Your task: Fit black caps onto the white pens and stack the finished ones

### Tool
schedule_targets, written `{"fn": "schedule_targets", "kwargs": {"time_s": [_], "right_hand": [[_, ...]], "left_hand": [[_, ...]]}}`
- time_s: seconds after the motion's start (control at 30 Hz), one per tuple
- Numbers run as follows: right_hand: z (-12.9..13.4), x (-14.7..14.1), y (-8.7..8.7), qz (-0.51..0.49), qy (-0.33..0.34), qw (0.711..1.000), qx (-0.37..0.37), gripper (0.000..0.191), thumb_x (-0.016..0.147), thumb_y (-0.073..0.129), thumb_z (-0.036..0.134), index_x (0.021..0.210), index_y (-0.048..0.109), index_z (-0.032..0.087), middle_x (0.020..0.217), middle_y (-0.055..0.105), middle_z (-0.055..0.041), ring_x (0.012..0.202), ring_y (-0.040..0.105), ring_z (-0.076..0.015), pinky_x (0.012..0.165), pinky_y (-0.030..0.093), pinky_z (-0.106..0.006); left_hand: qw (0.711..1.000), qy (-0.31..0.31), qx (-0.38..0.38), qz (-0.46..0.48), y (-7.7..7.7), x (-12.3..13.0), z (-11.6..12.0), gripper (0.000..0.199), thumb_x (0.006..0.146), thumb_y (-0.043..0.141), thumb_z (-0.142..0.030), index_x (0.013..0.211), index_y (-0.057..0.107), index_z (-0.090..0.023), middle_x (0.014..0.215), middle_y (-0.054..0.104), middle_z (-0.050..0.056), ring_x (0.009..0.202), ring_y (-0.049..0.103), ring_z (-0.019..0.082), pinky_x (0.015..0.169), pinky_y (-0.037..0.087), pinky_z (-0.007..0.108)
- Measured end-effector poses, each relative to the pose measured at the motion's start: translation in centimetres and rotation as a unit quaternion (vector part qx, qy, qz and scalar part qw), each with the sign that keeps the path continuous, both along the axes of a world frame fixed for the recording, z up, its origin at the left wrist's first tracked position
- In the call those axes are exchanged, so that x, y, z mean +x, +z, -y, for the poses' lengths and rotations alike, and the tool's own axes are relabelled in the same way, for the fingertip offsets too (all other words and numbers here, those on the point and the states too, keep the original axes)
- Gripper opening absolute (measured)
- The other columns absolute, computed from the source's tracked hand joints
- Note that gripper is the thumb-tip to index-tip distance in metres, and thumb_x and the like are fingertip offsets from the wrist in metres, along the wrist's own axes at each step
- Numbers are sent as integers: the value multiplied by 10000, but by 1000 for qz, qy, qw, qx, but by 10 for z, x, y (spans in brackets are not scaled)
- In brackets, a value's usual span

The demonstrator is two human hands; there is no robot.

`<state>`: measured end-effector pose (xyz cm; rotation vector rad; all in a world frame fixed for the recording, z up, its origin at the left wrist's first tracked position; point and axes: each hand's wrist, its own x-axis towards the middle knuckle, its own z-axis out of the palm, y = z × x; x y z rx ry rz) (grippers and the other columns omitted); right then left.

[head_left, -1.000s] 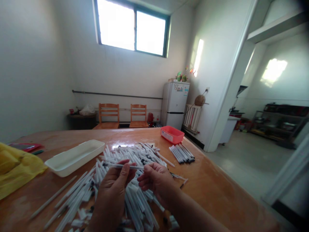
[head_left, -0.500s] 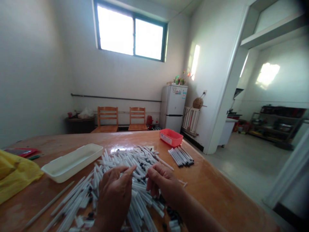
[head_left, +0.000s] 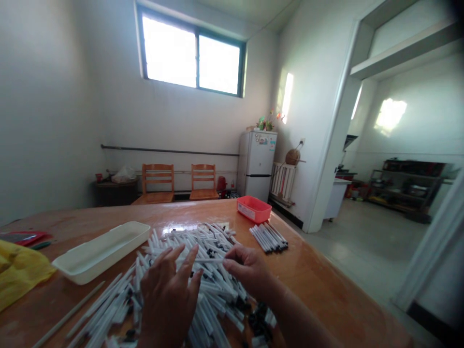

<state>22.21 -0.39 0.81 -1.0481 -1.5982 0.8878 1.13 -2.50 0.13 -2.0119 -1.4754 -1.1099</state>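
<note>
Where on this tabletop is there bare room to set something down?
The largest bare patch of table lies right of the pen row and right forearm, reaching the table edge. A smaller one sits between the yellow plastic, white tray and lone stick. Crowded: the middle, where the pile of pen parts spreads beneath the left hand and right hand.

Head cam at tbl (head_left: 319,285), facing fwd/down, L hand (head_left: 167,295) & R hand (head_left: 248,270) close, window (head_left: 170,50) far.

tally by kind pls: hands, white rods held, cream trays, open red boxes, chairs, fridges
Hands: 2 (left hand, right hand)
White rod held: 1
Cream tray: 1
Open red box: 1
Chairs: 2 (left chair, right chair)
Fridge: 1
Total: 8
</note>
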Motion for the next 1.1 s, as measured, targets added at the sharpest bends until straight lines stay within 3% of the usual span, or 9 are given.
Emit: {"fn": "schedule_targets", "kwargs": {"time_s": [0.1, 0.13, 0.2, 0.3, 0.6, 1.1], "right_hand": [[-21, 34, -2, -6, -129, 991, 39, 271, 851, 624, 430, 794, 687, 173, 692, 621, -3, 647, 531, -151, 606, 409, -250], [-28, 47, -4, 4, -206, 977, 55, 295, 857, 602, 452, 800, 686, 176, 739, 654, -20, 691, 562, -168, 641, 423, -258], [-39, 73, -9, 101, -357, 929, 8, 345, 887, 527, 497, 883, 702, 199, 795, 702, -33, 727, 609, -192, 662, 429, -269], [-46, 100, -21, 154, -432, 888, -43, 318, 885, 516, 435, 895, 712, 185, 797, 721, -87, 740, 640, -232, 656, 406, -298], [-55, 115, -43, 254, -478, 831, -129, 295, 887, 507, 388, 979, 729, 216, 972, 742, -137, 883, 671, -265, 692, 407, -315], [-55, 117, -50, 295, -455, 820, -183, 271, 818, 562, 403, 914, 728, 212, 927, 739, -133, 849, 680, -276, 671, 432, -323]], "left_hand": [[999, 5, 14, 29, -1, 0, -1, 425, 909, 546, -344, 1309, 606, -214, 1414, 509, 179, 1369, 386, 386, 1108, 269, 560], [999, 0, 16, 36, -2, -1, -1, 409, 911, 541, -353, 1289, 614, -217, 1412, 508, 178, 1371, 385, 386, 1114, 264, 564], [999, -9, 14, 41, -4, -3, -3, 387, 906, 548, -359, 1265, 623, -237, 1401, 519, 164, 1364, 398, 376, 1123, 263, 558], [998, -23, 14, 52, -8, -5, -6, 360, 888, 568, -361, 1217, 648, -238, 1347, 558, 157, 1327, 438, 365, 1117, 293, 540], [998, -21, -7, 55, -15, -11, -13, 356, 869, 588, -384, 1172, 683, -222, 1281, 613, 152, 1286, 472, 356, 1112, 310, 520], [998, -17, -40, 43, -17, -16, -16, 330, 868, 598, -413, 1112, 717, -226, 1225, 660, 129, 1220, 532, 337, 1068, 363, 500]]}}
